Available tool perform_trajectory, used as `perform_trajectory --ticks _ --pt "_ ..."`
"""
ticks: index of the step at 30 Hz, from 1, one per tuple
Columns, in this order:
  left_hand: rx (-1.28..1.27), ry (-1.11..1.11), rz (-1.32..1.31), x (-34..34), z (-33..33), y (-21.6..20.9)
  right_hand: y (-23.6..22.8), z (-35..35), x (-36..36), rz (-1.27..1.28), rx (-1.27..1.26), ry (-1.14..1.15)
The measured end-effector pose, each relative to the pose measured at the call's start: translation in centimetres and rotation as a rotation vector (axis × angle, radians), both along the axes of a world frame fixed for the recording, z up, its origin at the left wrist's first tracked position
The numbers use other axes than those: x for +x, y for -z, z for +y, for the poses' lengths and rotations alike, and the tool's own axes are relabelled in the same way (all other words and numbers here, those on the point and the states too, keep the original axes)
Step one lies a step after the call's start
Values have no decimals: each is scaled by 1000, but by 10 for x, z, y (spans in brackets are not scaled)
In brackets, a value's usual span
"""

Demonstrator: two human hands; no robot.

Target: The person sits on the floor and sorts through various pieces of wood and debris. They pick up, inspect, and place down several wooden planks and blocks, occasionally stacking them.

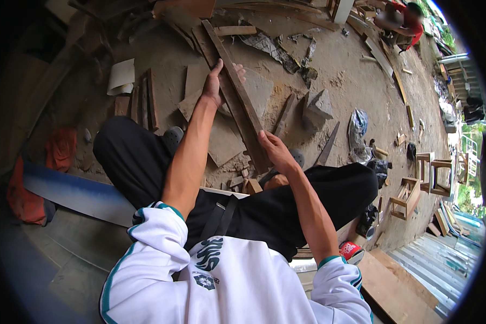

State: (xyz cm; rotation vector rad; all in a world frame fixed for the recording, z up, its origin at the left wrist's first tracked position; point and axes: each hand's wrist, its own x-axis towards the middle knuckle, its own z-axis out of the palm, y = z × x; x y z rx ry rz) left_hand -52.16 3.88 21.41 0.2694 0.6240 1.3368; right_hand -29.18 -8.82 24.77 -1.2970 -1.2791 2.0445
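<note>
Wood strip (245,98), dark & narrow, runs from approx 11:30 down to the ctr, alongside a wider dark plank (242,120); can't tell if the two are joined. Both are up off the floor (335,81), tilted, btwn the person's knees. L hand (213,86), toward 11, is grasping strip + plank together, thumb on the near side, fingertips past the far edge. R hand (278,154), just R of ctr, is pinching the strip's lower end.

Floor is bare, brown & dusty, w/ scraps all over. Grey slab (259,89) lies flat under/behind the wood; a chunky grey block (318,105) sits just before 2. Dark tapered blade (328,143) approx 2:30, w/ a plastic bag (357,129) beyond it. Crumpled dark plastic sheet (272,49) near 12:30; white paper (121,76) at 10.

Rm edges: co-worker in red (413,27) btwn 1 & 2, well apart. Small wooden frames (406,198) at 3:30, daylight & greenery past them. Corrugated metal sheets (432,264) at 4, a lt-brown board (394,283) just beside. Around 9: blue-white panel (81,189) + orange-red cloth (24,189). Far L is too dark to read.
</note>
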Motion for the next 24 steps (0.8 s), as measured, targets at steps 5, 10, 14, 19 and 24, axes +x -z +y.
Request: perform_trajectory --ticks 5,10,14,19,24 --pt "20 -48 -41 -1 0 3 10 3 6 52 6 -27" --pt "49 -87 -68 0 0 0 -11 -1 -1 -42 63 -37" --pt "78 -85 -49 5 -1 -4 -5 -4 -3 -48 55 -54" --pt "49 -73 77 6 -1 -3 9 -4 -3 52 -88 -24" --pt "-8 -121 177 7 0 0 11 -3 -1 64 -109 -38"
